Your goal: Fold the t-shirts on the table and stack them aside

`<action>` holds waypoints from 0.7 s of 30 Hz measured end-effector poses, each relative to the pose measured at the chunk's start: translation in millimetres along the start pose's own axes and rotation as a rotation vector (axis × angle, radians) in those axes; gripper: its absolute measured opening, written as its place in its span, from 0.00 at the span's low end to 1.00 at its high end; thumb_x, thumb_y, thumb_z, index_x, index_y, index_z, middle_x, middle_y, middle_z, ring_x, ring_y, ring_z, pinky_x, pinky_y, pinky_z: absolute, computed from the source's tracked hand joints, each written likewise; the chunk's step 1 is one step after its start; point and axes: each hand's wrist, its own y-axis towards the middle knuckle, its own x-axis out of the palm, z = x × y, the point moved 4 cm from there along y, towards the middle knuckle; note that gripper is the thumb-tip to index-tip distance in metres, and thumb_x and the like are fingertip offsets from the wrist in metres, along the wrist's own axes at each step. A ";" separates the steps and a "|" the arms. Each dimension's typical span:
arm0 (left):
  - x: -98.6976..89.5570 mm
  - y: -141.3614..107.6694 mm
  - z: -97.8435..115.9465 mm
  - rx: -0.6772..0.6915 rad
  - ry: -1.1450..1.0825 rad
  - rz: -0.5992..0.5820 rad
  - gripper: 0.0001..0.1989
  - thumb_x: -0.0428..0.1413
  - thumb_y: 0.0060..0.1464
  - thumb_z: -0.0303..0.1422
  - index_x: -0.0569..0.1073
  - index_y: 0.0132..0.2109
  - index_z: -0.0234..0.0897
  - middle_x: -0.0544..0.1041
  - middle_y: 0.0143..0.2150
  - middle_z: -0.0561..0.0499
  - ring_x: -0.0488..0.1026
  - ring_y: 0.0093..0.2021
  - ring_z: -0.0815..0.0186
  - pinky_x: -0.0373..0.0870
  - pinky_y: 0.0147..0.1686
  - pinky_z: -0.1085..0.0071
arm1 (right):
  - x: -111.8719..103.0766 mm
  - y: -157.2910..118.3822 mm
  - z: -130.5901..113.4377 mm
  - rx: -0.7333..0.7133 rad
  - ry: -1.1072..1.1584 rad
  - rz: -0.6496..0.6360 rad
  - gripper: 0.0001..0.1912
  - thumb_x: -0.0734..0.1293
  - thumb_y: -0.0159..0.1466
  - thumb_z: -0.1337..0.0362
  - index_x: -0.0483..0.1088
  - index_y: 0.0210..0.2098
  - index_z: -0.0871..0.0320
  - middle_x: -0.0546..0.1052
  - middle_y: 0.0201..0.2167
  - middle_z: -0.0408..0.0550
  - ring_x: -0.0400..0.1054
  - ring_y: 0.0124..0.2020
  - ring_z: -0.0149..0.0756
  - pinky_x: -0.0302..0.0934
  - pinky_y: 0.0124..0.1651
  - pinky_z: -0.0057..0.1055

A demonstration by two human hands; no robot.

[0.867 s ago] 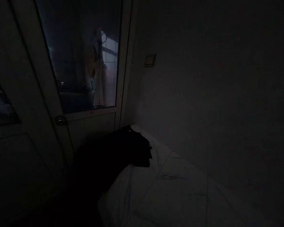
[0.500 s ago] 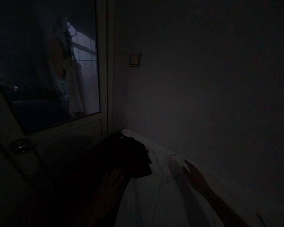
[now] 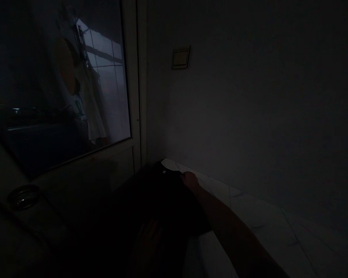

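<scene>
In the head view, the right hand (image 3: 190, 180) touches the far edge of a soft black cloth (image 3: 159, 200), but it is too dark to tell if it grips. The left hand (image 3: 147, 241) lies open on the cloth. The cloth sits on a creased white cover (image 3: 249, 216), near a wall (image 3: 249, 108).

Your right arm (image 3: 232, 227) reaches up from the lower right corner, with your right hand (image 3: 190, 180) curled downward near the frame's centre. Your left hand (image 3: 147, 241) sits at bottom centre, dim in shadow, fingers pointing up.
</scene>
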 end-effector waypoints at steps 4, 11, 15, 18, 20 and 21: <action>0.3 2.1 -3.0 0.009 0.012 0.057 0.24 0.53 0.63 0.37 0.69 0.65 0.48 0.75 0.62 0.48 0.74 0.59 0.57 0.74 0.56 0.58 | -6.3 1.3 -11.9 -0.030 -0.030 0.051 0.15 0.62 0.70 0.62 0.77 0.50 0.59 0.80 0.49 0.58 0.74 0.51 0.47 0.65 0.49 0.35; -0.6 4.7 1.4 -0.077 -0.074 0.016 0.25 0.53 0.63 0.34 0.68 0.66 0.49 0.75 0.62 0.48 0.75 0.59 0.56 0.76 0.55 0.57 | -12.5 -56.0 -56.2 -0.320 -0.034 0.048 0.19 0.54 0.74 0.65 0.72 0.54 0.54 0.79 0.51 0.52 0.74 0.51 0.39 0.63 0.50 0.30; -22.2 36.7 -34.7 -0.328 -0.147 0.036 0.37 0.45 0.61 0.21 0.52 0.74 0.48 0.63 0.72 0.46 0.62 0.69 0.58 0.69 0.63 0.57 | 4.1 -140.9 -73.9 -0.751 -0.090 -0.057 0.11 0.62 0.70 0.66 0.74 0.48 0.54 0.82 0.44 0.49 0.76 0.40 0.36 0.65 0.41 0.28; -36.2 78.4 -75.6 -0.259 -0.074 -0.045 0.42 0.47 0.56 0.16 0.50 0.74 0.48 0.52 0.76 0.44 0.46 0.75 0.50 0.57 0.68 0.46 | 10.5 -215.0 -65.1 -1.137 -0.127 0.059 0.11 0.61 0.71 0.66 0.71 0.50 0.55 0.82 0.45 0.52 0.75 0.36 0.35 0.66 0.37 0.29; -38.8 100.6 -97.5 -0.154 -0.047 -0.195 0.38 0.51 0.56 0.18 0.60 0.71 0.48 0.52 0.76 0.43 0.44 0.75 0.47 0.53 0.68 0.41 | 4.7 -254.6 -45.4 -1.221 -0.067 0.193 0.10 0.61 0.72 0.64 0.70 0.51 0.52 0.82 0.45 0.51 0.74 0.33 0.33 0.66 0.36 0.30; -39.4 107.5 -103.8 -0.090 -0.052 -0.276 0.33 0.52 0.55 0.19 0.68 0.66 0.48 0.54 0.75 0.43 0.45 0.75 0.47 0.52 0.68 0.39 | -1.4 -270.9 -33.2 -1.228 -0.035 0.254 0.11 0.62 0.72 0.63 0.69 0.52 0.51 0.82 0.46 0.50 0.73 0.32 0.34 0.66 0.36 0.31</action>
